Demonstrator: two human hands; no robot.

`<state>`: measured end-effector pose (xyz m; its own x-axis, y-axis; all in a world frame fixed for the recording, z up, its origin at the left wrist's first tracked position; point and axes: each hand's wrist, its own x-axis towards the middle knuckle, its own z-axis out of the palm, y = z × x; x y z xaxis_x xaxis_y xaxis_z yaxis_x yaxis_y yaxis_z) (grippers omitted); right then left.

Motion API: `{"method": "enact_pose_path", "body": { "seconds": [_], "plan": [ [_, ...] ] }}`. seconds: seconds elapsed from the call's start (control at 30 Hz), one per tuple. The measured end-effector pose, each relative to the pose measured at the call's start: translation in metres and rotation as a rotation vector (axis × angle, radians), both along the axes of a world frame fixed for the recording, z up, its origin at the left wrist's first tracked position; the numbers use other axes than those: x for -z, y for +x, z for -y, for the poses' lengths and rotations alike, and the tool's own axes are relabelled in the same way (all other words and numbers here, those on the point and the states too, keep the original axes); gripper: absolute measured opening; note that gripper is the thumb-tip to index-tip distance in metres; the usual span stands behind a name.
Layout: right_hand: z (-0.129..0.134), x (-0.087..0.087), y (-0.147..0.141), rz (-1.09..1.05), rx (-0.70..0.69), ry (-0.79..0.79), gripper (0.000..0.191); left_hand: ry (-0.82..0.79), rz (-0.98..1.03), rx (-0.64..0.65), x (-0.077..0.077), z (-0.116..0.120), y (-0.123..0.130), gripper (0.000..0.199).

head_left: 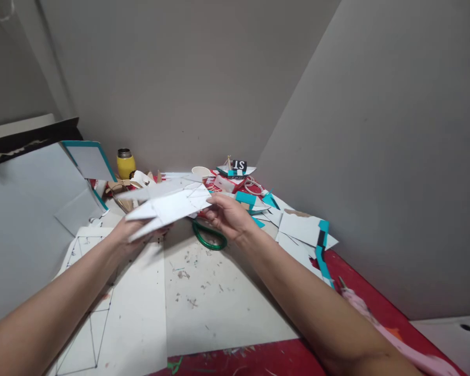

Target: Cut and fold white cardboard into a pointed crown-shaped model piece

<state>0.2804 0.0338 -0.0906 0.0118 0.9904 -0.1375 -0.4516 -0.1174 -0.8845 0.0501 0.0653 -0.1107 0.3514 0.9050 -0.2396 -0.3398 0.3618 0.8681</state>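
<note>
Above the white work sheet (203, 318), a folded white cardboard cutout (176, 206) with pointed flaps is held between both hands, slightly blurred at its left end. My left hand (135, 232) grips it from below, and the cutout partly covers its fingers. At the other end, my right hand (229, 214) pinches the edge between thumb and fingers. Just beneath the right hand lies a green scissors handle (209, 244); its blades are hidden. Under my left forearm is a cardboard sheet (141, 313) with a pattern of black lines drawn on it.
A small cardboard boat (235, 171) stands at the back, near a paper cup (201, 172) and a yellow bottle (126, 166). Cardboard scraps (301, 230) edged in teal lie on the right, with a pink glue gun (360, 308) beyond my forearm. Large white boards (27, 235) lean at left.
</note>
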Motion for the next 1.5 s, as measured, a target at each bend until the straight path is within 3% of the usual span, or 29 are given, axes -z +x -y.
{"method": "enact_pose_path", "body": {
  "seconds": [0.1,0.23,0.3,0.43,0.53,0.6,0.67,0.73,0.8,1.03,1.2,1.5],
  "plan": [
    [0.000,0.002,-0.002,-0.069,0.041,-0.016,0.013,0.072,-0.062,0.163,-0.006,0.009,0.006,0.040],
    [0.008,0.002,-0.015,-0.071,-0.007,-0.029,0.017,0.188,-0.029,0.253,-0.013,0.022,0.019,0.054],
    [0.017,0.003,-0.026,-0.037,-0.100,-0.032,0.021,0.210,0.023,0.206,-0.012,0.029,0.026,0.043],
    [0.031,0.006,-0.043,0.078,-0.333,0.007,0.023,0.181,0.055,-0.019,-0.012,0.036,0.034,0.026],
    [0.033,0.006,-0.044,0.203,-0.414,0.001,0.019,0.169,0.042,-0.056,-0.016,0.037,0.032,0.023],
    [0.029,0.006,-0.040,0.287,-0.329,0.008,0.022,0.160,0.043,-0.108,-0.018,0.034,0.030,0.024],
    [0.024,0.005,-0.034,0.361,-0.133,0.076,0.024,0.153,0.025,-0.176,-0.019,0.031,0.026,0.031],
    [0.020,0.003,-0.029,0.431,0.034,0.178,0.023,0.147,-0.010,-0.181,-0.019,0.028,0.024,0.039],
    [0.017,0.003,-0.025,0.514,0.100,0.257,0.025,0.158,-0.033,-0.148,-0.017,0.026,0.023,0.045],
    [0.016,0.015,-0.027,0.812,0.092,0.398,0.010,0.201,-0.082,0.021,-0.008,0.023,0.024,0.053],
    [0.019,0.019,-0.030,0.874,0.051,0.431,0.010,0.264,-0.138,0.103,-0.001,0.020,0.021,0.051],
    [0.029,0.024,-0.034,1.278,0.141,0.639,0.019,0.287,-0.237,0.065,0.008,0.020,0.022,0.043]
  ]
}}
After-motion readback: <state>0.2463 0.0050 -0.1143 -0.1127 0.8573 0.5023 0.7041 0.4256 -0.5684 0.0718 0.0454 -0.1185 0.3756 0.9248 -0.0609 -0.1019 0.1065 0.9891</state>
